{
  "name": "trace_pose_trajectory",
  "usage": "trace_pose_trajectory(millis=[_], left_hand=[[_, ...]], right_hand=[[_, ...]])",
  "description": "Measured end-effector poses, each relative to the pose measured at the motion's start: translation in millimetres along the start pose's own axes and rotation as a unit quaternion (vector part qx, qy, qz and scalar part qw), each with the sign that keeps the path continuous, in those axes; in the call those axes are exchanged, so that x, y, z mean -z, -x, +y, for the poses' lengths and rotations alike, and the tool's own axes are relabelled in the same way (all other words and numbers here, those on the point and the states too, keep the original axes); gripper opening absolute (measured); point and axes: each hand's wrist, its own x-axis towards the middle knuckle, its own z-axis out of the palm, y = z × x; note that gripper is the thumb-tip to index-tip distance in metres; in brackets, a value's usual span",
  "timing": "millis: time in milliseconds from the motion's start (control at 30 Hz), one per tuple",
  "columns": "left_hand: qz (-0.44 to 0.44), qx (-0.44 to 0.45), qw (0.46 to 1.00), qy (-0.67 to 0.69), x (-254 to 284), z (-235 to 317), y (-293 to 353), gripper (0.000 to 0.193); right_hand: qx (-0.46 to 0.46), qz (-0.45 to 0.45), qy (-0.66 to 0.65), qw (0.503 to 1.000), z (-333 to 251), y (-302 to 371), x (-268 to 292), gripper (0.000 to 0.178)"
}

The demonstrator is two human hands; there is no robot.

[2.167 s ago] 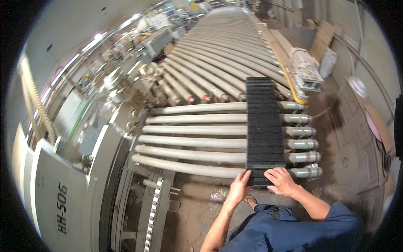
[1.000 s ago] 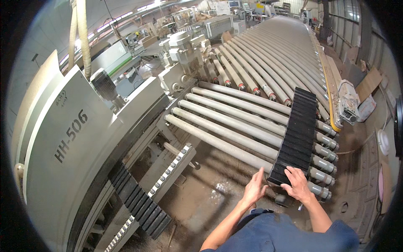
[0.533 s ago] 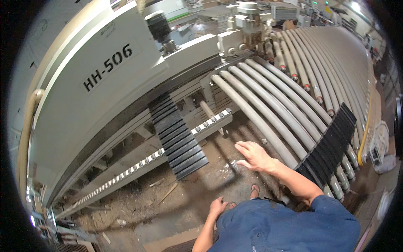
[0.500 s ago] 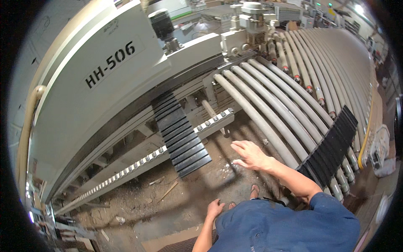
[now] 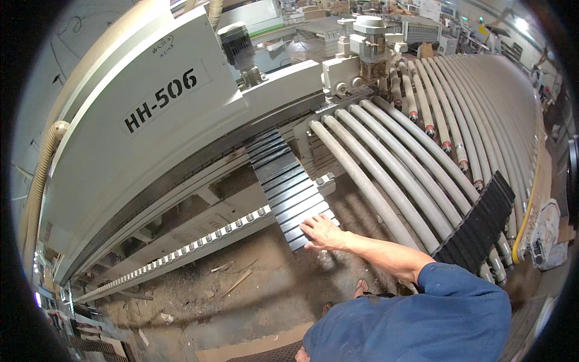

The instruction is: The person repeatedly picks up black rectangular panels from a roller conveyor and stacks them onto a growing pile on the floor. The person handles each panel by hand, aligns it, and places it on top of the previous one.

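Note:
A black slatted panel (image 5: 283,175), striped crosswise, sticks out from the long white machine and crosses its toothed chain rail (image 5: 226,231). Light glares off its near half. My right hand (image 5: 325,233) lies on the panel's near right corner, with its fingers spread over the top; the thumb is by the end edge. At the lower edge of the view only a bit of my left hand (image 5: 302,355) shows, beside my blue shirt, and its fingers are hidden. Another black ribbed piece (image 5: 476,220) rests across the grey rollers on the right.
Grey conveyor rollers (image 5: 395,175) fan out to the right of the machine (image 5: 151,102). A motor unit (image 5: 369,51) stands at their far end. Debris and a thin wooden stick (image 5: 237,283) lie on the dusty floor below the chain rail.
The panel has shifted to the right along the machine. My right hand has come down from the air beside it onto its near end. My left hand has dropped mostly out of view.

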Motion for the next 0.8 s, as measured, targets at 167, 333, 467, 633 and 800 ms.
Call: trace_pose_trajectory(millis=[167,333,467,633,800], left_hand=[[0.0,-0.064,0.983,-0.173,-17,15,4,0.026],[-0.21,-0.051,0.967,0.136,-25,39,-24,0.024],[-0.171,-0.096,0.974,0.116,-37,83,-4,0.016],[-0.145,-0.066,0.985,0.063,-56,72,3,0.021],[-0.103,-0.063,0.992,0.023,-54,0,-36,0.031]], right_hand=[[-0.024,-0.02,-0.002,1.0,40,18,10,0.058],[-0.038,0.012,-0.029,0.999,64,46,38,0.059],[-0.071,0.044,-0.068,0.994,100,71,29,0.069],[-0.114,0.044,-0.086,0.989,134,90,50,0.069],[-0.171,0.016,-0.083,0.982,161,101,65,0.074]])
